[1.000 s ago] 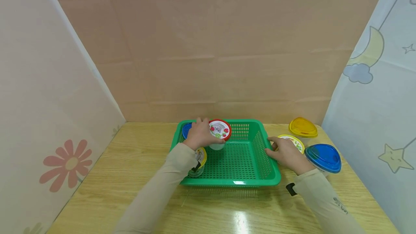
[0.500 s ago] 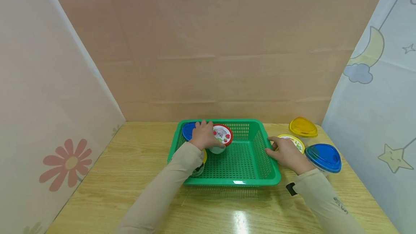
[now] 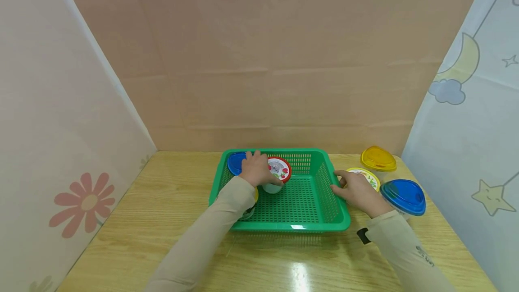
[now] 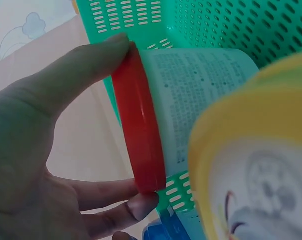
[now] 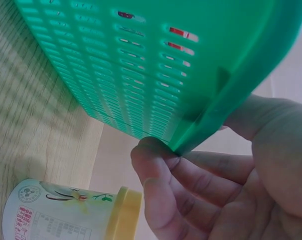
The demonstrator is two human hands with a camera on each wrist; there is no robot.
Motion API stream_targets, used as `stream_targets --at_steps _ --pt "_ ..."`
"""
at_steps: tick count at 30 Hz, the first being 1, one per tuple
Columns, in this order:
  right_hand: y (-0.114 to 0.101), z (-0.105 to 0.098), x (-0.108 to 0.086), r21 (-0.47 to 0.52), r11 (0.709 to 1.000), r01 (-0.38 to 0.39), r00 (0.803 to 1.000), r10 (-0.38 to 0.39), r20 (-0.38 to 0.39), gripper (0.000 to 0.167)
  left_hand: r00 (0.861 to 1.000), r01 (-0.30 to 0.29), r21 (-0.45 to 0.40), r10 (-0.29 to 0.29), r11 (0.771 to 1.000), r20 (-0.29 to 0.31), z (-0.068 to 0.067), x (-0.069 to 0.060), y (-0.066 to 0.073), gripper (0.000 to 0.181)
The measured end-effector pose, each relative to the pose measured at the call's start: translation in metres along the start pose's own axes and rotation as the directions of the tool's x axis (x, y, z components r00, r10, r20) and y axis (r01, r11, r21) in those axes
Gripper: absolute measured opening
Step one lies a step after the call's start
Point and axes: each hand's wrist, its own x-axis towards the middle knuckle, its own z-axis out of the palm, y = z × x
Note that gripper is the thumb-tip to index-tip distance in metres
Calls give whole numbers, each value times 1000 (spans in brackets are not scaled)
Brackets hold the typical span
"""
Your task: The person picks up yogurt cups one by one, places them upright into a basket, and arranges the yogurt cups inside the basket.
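A green plastic basket (image 3: pixel 284 227) with slotted walls sits on the table. Inside it, my left hand (image 3: pixel 257 169) pinches the rim of a tub's red lid (image 3: pixel 282 169), thumb on one side and fingers on the other; the lid has strawberries printed on it. In the left wrist view the pale tub body (image 4: pixel 196 95) below the lid carries small print. Left of that tub are a blue-lidded container (image 3: pixel 235 163) and, mostly behind my sleeve, a yellow-lidded tub (image 4: pixel 261 150). My right hand (image 3: pixel 358 193) grips the basket's right rim, fingers beneath the edge.
Right of the basket stand a yellow-lidded tub (image 5: pixel 71 210), a container with a blue lid (image 3: pixel 404 197) and one with a translucent yellow lid (image 3: pixel 378 159). A brown-pink backdrop (image 3: pixel 267 80) rises behind the wooden table (image 3: pixel 170 193).
My left hand has moved slightly right and down with the red-lidded tub, lower into the basket. More of the blue lid shows. The right hand has stayed at the rim.
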Motion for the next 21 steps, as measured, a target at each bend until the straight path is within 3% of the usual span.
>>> stream_targets --at_steps 11,21 --pt "2 0 1 -3 1000 5 1000 -5 -1 52 1000 0 89 -2 996 13 0 1 0 69" --pt "3 0 2 -2 1000 0 1000 0 3 52 1000 6 68 -8 998 22 -3 -2 3 56"
